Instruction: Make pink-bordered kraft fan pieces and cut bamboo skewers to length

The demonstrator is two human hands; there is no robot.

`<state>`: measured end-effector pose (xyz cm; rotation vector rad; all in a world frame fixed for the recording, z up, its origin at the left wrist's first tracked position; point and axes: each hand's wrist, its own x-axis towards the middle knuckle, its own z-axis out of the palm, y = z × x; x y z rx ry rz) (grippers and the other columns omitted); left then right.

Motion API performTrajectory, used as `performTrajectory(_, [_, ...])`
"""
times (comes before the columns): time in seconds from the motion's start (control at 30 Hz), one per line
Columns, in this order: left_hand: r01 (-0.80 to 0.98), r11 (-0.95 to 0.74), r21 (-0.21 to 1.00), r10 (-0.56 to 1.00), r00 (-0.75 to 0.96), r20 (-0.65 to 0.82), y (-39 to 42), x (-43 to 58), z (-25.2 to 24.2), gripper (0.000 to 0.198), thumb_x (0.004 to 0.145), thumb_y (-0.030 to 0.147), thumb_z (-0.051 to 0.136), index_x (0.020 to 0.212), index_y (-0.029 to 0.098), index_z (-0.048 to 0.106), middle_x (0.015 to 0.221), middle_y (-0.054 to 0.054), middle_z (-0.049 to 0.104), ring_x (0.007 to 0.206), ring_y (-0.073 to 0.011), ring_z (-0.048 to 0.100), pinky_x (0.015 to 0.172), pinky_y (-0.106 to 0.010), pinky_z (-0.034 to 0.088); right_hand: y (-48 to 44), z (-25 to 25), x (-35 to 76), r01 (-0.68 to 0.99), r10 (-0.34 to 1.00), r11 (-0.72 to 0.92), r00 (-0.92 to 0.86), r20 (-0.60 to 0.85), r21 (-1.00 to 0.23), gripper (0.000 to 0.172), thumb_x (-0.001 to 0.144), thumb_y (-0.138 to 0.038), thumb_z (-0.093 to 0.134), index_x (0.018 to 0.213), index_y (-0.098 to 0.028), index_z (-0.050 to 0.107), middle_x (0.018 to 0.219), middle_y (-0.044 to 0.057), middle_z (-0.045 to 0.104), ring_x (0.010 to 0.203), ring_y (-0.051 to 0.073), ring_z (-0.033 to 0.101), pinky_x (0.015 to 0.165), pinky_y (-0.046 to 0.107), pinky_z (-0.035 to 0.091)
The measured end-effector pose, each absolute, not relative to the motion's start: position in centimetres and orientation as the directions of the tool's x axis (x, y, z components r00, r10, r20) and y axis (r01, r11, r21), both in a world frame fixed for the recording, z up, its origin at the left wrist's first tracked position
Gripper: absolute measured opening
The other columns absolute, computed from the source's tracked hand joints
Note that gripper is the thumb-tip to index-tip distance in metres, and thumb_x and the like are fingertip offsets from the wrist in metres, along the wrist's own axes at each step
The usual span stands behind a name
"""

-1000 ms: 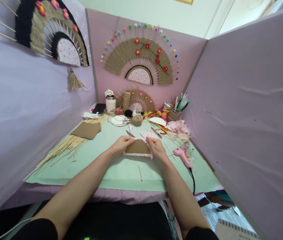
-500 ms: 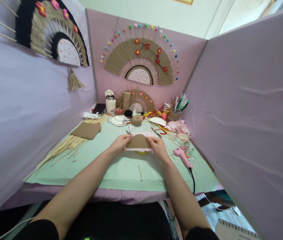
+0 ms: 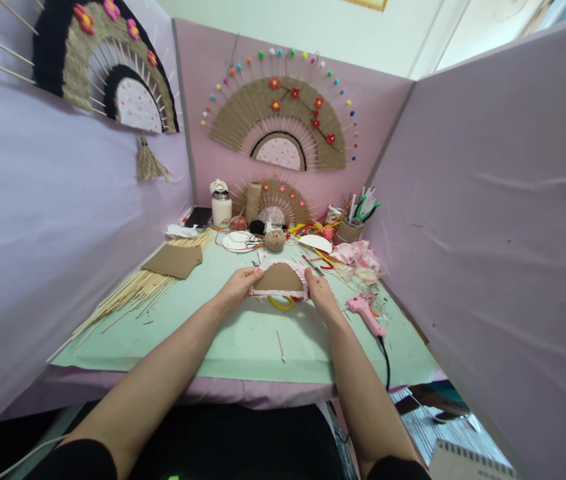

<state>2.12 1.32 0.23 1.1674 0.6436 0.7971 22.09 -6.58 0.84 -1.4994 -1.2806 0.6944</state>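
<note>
A brown cardboard half-circle (image 3: 279,277) with pink fabric wrapped round its rim is held up off the green table mat (image 3: 203,333), tilted towards me. My left hand (image 3: 239,285) pinches its left corner and my right hand (image 3: 319,291) grips its right corner, fingers closed. A yellow ring-shaped handle (image 3: 281,304), perhaps of scissors, shows on the mat just under the piece.
A pink glue gun (image 3: 365,314) with a black cord lies right of my hands. Bamboo sticks (image 3: 135,291) and a brown card piece (image 3: 173,260) lie to the left. A twine ball (image 3: 275,240), bottle (image 3: 221,205), pen cup (image 3: 349,229) and scraps crowd the back. Finished fans hang on the partition walls.
Both hands have lifted the cardboard piece off the mat and tipped it upright, away from me. The yellow handle beneath it has come into view.
</note>
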Motion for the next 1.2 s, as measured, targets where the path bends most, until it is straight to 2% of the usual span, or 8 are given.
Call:
performTrajectory(0.17, [-0.187,0.219,0.958,0.817,0.572,-0.075,1.22,2.2,0.5,0.04,0.067,0.046,0.071,0.087,0.011,0.066,0.075,-0.005,0.066,0.061,-0.0148,0.059,0.05,-0.025,0.046,-6.24,0.67,22.29,0.358,0.949,0.143,0.215,0.23,-0.923,0.05,0.073,-0.064,0.054,0.053,-0.019,0.045,0.048,-0.004,0.036,0.05,0.01,0.031,0.048,0.025,0.022])
performTrajectory(0.4, [-0.201,0.168,0.965,0.828,0.559,-0.028,1.37,2.28,-0.14,0.054,0.065,0.055,0.071,0.095,0.01,0.066,0.08,-0.007,0.068,0.063,-0.0154,0.06,0.047,-0.023,0.045,-6.12,0.25,22.26,0.316,0.953,0.098,0.244,0.18,-0.944,0.054,0.078,-0.065,0.044,0.051,-0.018,0.047,0.048,-0.002,0.045,0.049,0.012,0.039,0.05,0.025,0.028])
performTrajectory(0.53, [-0.204,0.178,0.963,0.859,0.51,-0.051,1.73,2.25,-0.25,0.051,0.065,0.053,0.072,0.093,0.01,0.067,0.08,-0.007,0.069,0.064,-0.0165,0.062,0.049,-0.024,0.047,-6.12,0.4,22.3,0.336,0.962,0.127,0.186,0.198,-0.933,0.052,0.077,-0.063,0.049,0.053,-0.017,0.054,0.048,-0.001,0.05,0.049,0.013,0.044,0.05,0.025,0.032])
performTrajectory(0.6, [-0.213,0.226,0.951,0.846,0.526,-0.084,1.72,2.18,0.02,0.048,0.07,0.051,0.069,0.096,0.01,0.067,0.084,-0.009,0.071,0.067,-0.0176,0.064,0.052,-0.025,0.05,-6.18,0.57,22.35,0.347,0.953,0.148,0.2,0.227,-0.926,0.049,0.076,-0.06,0.052,0.053,-0.017,0.056,0.047,-0.001,0.05,0.049,0.012,0.044,0.05,0.025,0.032])
performTrajectory(0.7, [-0.217,0.348,0.912,0.784,0.6,-0.157,1.55,1.98,0.49,0.047,0.077,0.052,0.062,0.103,0.013,0.066,0.094,-0.011,0.072,0.078,-0.0209,0.069,0.064,-0.03,0.056,-6.21,0.64,22.57,0.318,0.938,0.158,0.247,0.243,-0.935,0.05,0.077,-0.06,0.052,0.052,-0.016,0.056,0.046,0.0,0.05,0.047,0.012,0.042,0.049,0.025,0.033])
performTrajectory(0.8, [-0.145,0.402,0.904,0.737,0.637,-0.225,1.4,1.78,0.65,0.044,0.078,0.05,0.063,0.098,0.011,0.067,0.093,-0.016,0.072,0.084,-0.0235,0.07,0.07,-0.03,0.057,-6.1,0.42,22.87,0.287,0.93,0.155,0.281,0.237,-0.945,0.051,0.078,-0.06,0.051,0.052,-0.017,0.056,0.046,0.0,0.051,0.048,0.012,0.041,0.048,0.025,0.033])
performTrajectory(1.0, [-0.114,0.332,0.936,0.765,0.613,-0.196,1.25,1.77,0.39,0.035,0.079,0.04,0.066,0.094,0.009,0.066,0.092,-0.018,0.072,0.081,-0.0231,0.071,0.062,-0.025,0.057,-5.84,0.08,22.89,0.287,0.924,0.137,0.307,0.227,-0.948,0.051,0.076,-0.063,0.052,0.054,-0.016,0.057,0.047,0.0,0.05,0.047,0.012,0.041,0.047,0.025,0.032])
performTrajectory(1.2, [-0.09,0.304,0.949,0.753,0.633,-0.181,1.21,1.75,0.46,0.047,0.075,0.052,0.065,0.098,0.011,0.066,0.102,-0.019,0.07,0.086,-0.0243,0.07,0.066,-0.027,0.057,-6.07,0.4,22.84,0.281,0.909,0.142,0.342,0.238,-0.949,0.051,0.075,-0.064,0.052,0.054,-0.017,0.055,0.047,0.001,0.051,0.046,0.013,0.043,0.047,0.026,0.034])
